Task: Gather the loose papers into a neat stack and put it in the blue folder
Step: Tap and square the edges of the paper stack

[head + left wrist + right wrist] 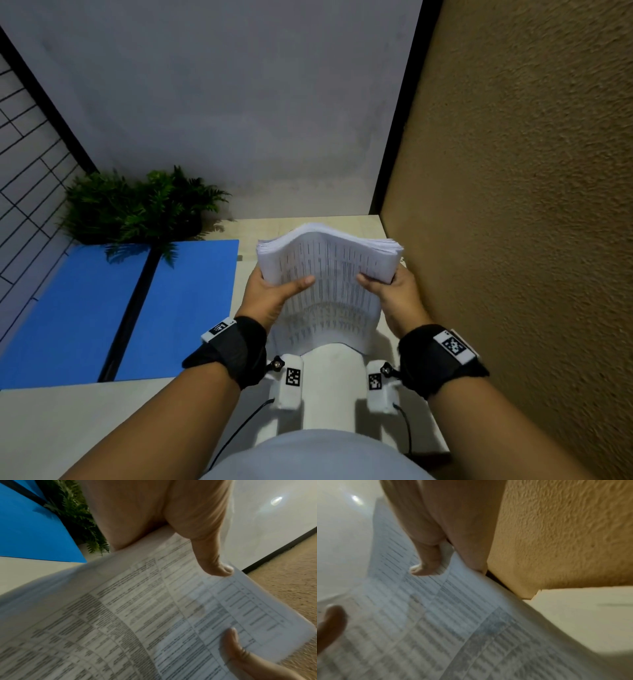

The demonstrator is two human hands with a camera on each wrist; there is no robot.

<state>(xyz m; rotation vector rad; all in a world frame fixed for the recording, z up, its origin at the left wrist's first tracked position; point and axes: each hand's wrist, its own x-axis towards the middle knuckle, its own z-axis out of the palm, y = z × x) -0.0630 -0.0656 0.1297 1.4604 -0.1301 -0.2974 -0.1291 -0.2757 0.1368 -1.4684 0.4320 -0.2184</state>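
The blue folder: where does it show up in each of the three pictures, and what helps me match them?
Head view: the folder lies open on the table, left of the paper stack.
Left wrist view: the folder fills the upper left corner, beside the plant.
Right wrist view: not in it.
Shared landmark: the printed paper stack, seen in all three.

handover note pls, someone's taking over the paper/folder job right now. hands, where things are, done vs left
Left hand: grips the left side of the paper stack, thumb on top.
Right hand: grips the right side, thumb on top.
Stack: held up over the table, bowed upward in the middle, far edges fanned and uneven.
Blue folder: lies open and flat to the left of the stack, partly under the fern.
Done: papers gathered.
Left: square the edges, lay the stack in the folder.
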